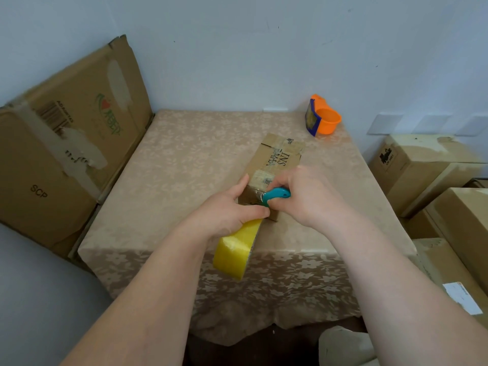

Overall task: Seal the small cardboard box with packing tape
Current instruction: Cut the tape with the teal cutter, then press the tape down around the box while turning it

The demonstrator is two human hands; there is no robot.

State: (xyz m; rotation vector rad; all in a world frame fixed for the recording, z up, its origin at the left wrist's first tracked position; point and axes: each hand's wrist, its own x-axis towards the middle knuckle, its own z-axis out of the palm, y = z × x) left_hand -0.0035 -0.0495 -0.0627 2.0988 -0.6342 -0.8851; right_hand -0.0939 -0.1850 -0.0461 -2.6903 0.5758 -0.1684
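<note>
Small cardboard box (274, 165) lay mid-worktop (184, 159), long axis running 7 to 1 o'clock. Left hand (227, 210) gripped yellow tape roll (236, 250) at box's near end; right hand (309, 194) clasped teal cutter (276, 196) there. Large cartons (66, 143) at 9 o'clock.

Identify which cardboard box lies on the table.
The small brown cardboard box under both hands; it alone rests on the beige floral tablecloth, while the larger cartons stand beside the table.

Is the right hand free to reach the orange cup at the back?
Probably not yet: the right hand is gripping a blue cutter at the box. The path to the orange cup looks clear.
</note>
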